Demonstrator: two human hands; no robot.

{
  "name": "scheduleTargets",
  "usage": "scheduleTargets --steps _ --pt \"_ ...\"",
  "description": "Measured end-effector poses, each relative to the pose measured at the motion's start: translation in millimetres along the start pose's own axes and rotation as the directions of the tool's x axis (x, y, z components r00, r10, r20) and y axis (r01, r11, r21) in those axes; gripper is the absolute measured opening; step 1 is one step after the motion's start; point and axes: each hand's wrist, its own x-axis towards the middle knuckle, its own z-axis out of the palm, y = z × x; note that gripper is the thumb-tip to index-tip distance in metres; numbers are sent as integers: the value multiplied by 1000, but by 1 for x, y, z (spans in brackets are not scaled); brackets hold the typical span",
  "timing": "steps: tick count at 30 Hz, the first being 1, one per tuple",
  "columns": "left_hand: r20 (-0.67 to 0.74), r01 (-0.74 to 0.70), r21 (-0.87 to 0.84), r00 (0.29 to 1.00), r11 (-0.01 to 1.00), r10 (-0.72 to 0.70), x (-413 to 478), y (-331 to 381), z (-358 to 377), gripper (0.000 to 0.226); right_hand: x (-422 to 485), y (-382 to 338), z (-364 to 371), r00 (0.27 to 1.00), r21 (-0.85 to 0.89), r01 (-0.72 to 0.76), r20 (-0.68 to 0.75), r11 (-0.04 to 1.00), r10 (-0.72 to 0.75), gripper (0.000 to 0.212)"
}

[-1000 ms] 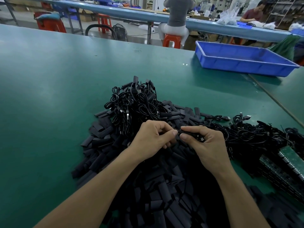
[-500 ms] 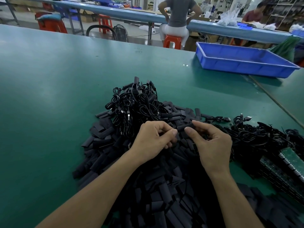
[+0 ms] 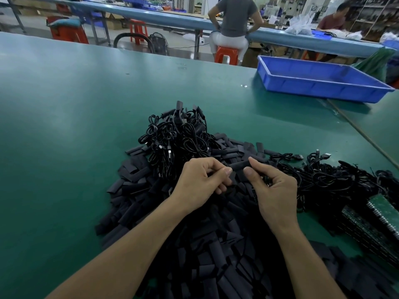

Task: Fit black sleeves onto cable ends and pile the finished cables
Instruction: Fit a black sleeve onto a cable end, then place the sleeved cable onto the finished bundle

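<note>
1. Position of the work. The sleeve [image 3: 239, 164] is held clear of the table [image 3: 75, 126], between my two hands and above the heap of loose sleeves [image 3: 194, 244]. Its long axis runs left to right, with the right end slightly higher.

2. Grip. My left hand [image 3: 203, 182] pinches the left end of the sleeve between thumb and forefinger, with the other fingers curled under. My right hand [image 3: 276, 190] pinches the right end the same way. The lower fingers of that hand are curled round something dark, probably the cable's coil. The view is too dark to confirm this, or to show how far the cable end sits inside the sleeve.

3. Governing relation. Both hands lie on the sleeve's axis, one at each end. Seating the sleeve therefore calls for a straight push along that line, not a twist across it.

4. Placement. The pile of finished cables [image 3: 179, 134] lies just beyond my left hand, which is the nearer of the two. The unsleeved cables [image 3: 323, 175] lie to the right.
</note>
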Motion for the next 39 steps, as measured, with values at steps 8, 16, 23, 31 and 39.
scheduleTargets --steps 8,16,23,31,39 --pt "-187 -43 -51 982 998 33 7 33 -7 17 0 -11 -15 997 -668 67 19 741 -73 37" --pt "-534 30 161 843 987 61 82 53 -43 23 1 -12 -25 988 -756 -5 99 655 122 26" --pt "-487 367 518 869 772 -87 110 42 -64 30 4 -13 -27 968 -789 16 167 615 189 18" --pt "-36 -253 675 927 693 374 58 66 -21 20 7 -9 -22 995 -560 92 72 824 -62 19" --pt "175 -141 262 980 955 97 21 20 35 21 10 -2 -26 996 -426 16 85 905 22 27"
